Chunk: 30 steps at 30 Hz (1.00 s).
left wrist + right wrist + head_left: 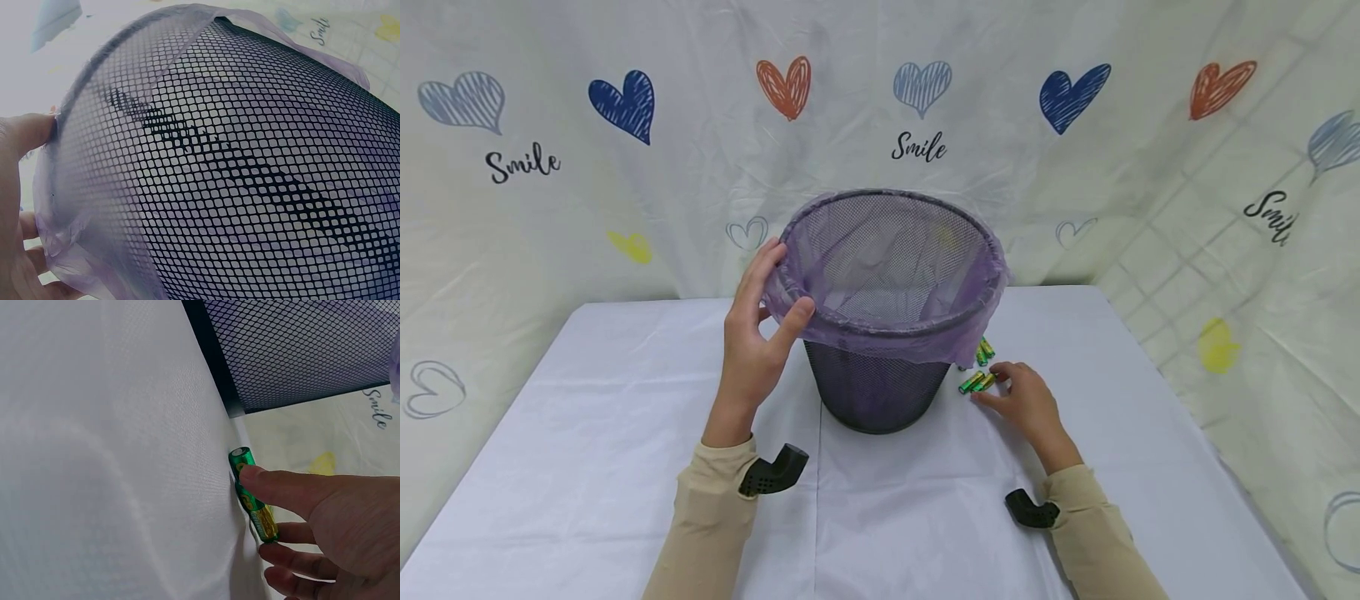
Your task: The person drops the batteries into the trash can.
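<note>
A black mesh wastebasket (876,387) stands mid-table, lined with a thin purple bag (977,321) folded over its rim. My left hand (752,346) grips the rim at the left, thumb on the near side and fingers along the outside over the bag. Several green-and-gold batteries (972,382) lie to the right of the basket, some partly hidden behind it. There my right hand (1030,408) pinches at a battery (264,524), thumb on one side and fingers on the other. Another battery lies close against the thumb in the right wrist view.
A white cloth (587,450) covers the table. Behind and to the right hangs a pale curtain (842,150) printed with hearts and "Smile". Each sleeve carries a black wrist mount, one on the left (775,471) and one on the right (1032,510).
</note>
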### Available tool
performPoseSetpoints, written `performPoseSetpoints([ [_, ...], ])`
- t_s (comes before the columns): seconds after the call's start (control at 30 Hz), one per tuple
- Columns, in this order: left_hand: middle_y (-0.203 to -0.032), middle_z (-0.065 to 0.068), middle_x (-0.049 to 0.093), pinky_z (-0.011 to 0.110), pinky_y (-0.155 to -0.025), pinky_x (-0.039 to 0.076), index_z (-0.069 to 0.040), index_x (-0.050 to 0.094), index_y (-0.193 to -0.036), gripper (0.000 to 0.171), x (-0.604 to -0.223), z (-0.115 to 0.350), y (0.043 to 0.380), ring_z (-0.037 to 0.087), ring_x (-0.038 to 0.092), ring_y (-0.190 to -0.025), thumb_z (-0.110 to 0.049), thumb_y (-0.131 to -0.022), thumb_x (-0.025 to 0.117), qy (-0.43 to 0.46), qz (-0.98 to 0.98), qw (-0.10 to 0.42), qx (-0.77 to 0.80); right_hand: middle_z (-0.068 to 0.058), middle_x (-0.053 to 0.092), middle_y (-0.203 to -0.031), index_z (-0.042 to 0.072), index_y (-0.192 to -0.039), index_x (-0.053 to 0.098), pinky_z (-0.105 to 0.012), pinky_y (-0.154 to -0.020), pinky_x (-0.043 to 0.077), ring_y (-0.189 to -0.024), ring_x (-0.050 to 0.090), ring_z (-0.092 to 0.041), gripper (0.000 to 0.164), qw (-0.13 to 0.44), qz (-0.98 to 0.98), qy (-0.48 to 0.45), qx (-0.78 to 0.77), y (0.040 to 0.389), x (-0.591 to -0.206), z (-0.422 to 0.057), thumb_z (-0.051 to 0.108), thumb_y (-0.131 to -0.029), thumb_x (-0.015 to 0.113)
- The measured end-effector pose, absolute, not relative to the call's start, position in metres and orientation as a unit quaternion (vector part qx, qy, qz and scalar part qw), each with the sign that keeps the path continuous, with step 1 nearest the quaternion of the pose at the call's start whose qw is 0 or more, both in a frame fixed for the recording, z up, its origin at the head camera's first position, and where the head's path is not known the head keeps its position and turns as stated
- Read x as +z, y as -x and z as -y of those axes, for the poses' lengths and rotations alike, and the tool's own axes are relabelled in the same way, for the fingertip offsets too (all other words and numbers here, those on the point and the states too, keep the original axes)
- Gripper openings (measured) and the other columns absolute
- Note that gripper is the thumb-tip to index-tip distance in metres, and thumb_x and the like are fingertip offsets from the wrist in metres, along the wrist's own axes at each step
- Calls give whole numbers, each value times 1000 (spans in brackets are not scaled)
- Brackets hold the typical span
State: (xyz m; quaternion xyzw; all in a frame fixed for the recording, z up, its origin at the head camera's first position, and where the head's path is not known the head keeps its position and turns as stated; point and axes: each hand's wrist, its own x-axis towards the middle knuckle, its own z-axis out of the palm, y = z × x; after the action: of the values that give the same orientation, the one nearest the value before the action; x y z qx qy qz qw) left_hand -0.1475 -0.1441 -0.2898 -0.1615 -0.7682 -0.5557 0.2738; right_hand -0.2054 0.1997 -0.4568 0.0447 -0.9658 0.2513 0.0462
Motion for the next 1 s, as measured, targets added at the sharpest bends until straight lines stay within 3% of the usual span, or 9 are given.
performPoseSetpoints([
  [0.37,-149,10,30,44,-84,40,-6,39,-138,56,-291,144,148,20,32,-135,-19,-86,57,160,768,270,-558,-13,61,-103,5,-115,60,-38,-69,43,-85,56,-25,54,47,964,-56,256,205,-455,-200,34,-72,75],
  [0.77,-148,11,30,45,-82,39,-5,39,-137,56,-289,143,148,20,32,-134,-20,-87,57,163,768,271,-557,-12,64,-100,5,-114,61,-29,-61,39,-80,55,-23,51,53,959,-66,269,204,-448,-202,32,-73,74],
  [1.0,-148,12,30,46,-82,40,-5,39,-137,56,-289,143,147,21,33,-134,-19,-86,57,160,767,271,-559,-11,63,-101,5,-114,61,-29,-63,38,-82,55,-25,51,67,951,-80,291,204,-442,-200,33,-73,74],
])
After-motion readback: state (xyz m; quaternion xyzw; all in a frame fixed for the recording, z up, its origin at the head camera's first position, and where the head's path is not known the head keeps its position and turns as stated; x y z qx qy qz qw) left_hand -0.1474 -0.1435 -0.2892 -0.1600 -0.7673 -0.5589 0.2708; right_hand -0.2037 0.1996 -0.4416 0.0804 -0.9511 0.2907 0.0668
